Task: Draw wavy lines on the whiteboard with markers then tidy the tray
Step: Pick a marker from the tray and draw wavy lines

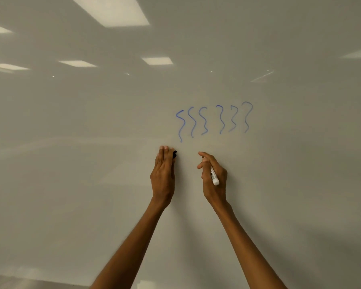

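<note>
The whiteboard (92, 163) fills the view. Several blue wavy lines (214, 120) run side by side just above my hands. My right hand (214, 178) grips a white marker (214, 177); the marker's blunt end points back toward me and its tip is hidden behind my fingers. My left hand (163, 174) is raised near the board with its back toward me. It pinches a small black marker cap (174, 154), which peeks out beside the fingertips. Both hands sit just below the lines and are apart from each other.
Ceiling lights reflect in the glossy board at the top and left. A grey strip (29, 281) runs along the board's bottom edge at the lower left. No tray is in view.
</note>
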### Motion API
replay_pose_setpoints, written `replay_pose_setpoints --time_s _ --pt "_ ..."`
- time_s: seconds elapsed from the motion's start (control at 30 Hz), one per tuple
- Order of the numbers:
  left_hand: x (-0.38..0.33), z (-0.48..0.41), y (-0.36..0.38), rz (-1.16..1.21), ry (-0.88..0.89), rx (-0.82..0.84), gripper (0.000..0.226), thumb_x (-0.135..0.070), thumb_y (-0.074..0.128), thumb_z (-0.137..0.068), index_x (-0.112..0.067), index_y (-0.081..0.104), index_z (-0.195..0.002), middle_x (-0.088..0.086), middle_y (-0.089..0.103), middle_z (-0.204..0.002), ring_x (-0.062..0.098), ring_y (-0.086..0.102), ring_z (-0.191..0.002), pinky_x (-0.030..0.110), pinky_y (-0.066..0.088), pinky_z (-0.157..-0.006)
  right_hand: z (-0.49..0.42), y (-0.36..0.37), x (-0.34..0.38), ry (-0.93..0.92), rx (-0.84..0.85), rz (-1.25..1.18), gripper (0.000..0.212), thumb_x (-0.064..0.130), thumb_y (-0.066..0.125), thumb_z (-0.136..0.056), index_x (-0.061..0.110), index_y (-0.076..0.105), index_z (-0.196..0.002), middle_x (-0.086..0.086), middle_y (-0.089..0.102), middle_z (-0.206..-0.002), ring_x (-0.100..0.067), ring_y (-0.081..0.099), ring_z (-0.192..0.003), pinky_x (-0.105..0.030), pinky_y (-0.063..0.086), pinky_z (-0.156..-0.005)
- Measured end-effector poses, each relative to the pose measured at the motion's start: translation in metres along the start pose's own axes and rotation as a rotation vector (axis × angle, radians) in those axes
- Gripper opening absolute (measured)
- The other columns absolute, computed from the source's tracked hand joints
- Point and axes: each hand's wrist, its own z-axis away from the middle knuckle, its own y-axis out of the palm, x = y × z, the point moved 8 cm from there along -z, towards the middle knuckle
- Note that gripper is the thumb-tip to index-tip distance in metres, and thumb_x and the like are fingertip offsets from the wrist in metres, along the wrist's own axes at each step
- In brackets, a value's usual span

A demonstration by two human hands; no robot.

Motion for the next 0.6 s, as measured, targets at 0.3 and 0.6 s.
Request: replay_pose_setpoints --time_s 0.3,0.6 --pt "0.002 -0.002 0.000 -0.013 0.065 -0.095 0.037 -0.017 0.048 -0.099 -0.006 0.057 -0.134 0.007 0.055 -0.139 0.020 0.046 -0.133 0.039 0.050 -0.100 0.001 0.001 -0.002 -0.091 -0.118 0.024 0.010 0.021 0.052 -0.095 0.014 0.046 -0.093 0.004 0.053 -0.063 -0.014 0.050 -0.051 -0.038 0.044 -0.046" --pt "0.004 0.000 0.001 -0.003 0.077 -0.159 0.036 -0.010 0.059 -0.095 -0.006 0.059 -0.131 0.007 0.056 -0.137 0.020 0.049 -0.131 0.041 0.052 -0.096 0.045 -0.007 -0.041 -0.029 -0.076 0.026 0.010 0.017 0.056 -0.095 0.019 0.049 -0.089 0.001 0.061 -0.072 -0.013 0.055 -0.056 -0.036 0.049 -0.050"
